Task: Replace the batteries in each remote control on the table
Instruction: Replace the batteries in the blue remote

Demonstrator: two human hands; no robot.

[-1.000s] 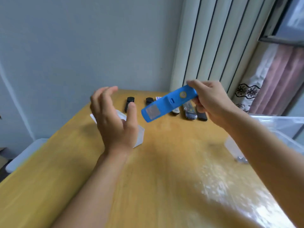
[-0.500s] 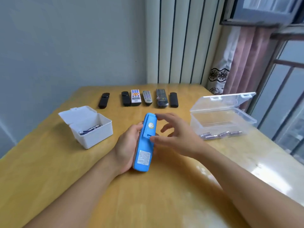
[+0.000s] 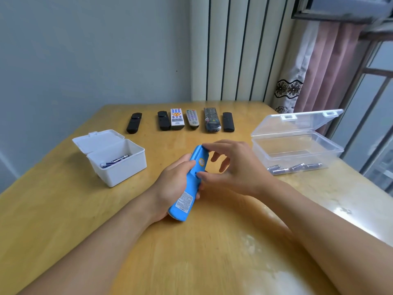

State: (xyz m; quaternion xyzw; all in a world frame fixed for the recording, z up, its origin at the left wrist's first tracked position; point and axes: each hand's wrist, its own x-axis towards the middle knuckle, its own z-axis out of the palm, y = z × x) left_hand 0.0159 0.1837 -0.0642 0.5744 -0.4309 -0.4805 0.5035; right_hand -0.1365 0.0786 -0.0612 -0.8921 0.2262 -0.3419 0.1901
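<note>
Left hand [image 3: 170, 188] grips a bright blue plastic remote control [image 3: 190, 185] back-up above the wooden counter [image 3: 212, 252] while right hand [image 3: 236, 167] pinches its battery cover, best slid off with steady thumb pressure.

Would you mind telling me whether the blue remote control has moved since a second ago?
Yes. The blue remote control has come down from the right hand into the left hand, nearer the yellow wooden table.
</note>
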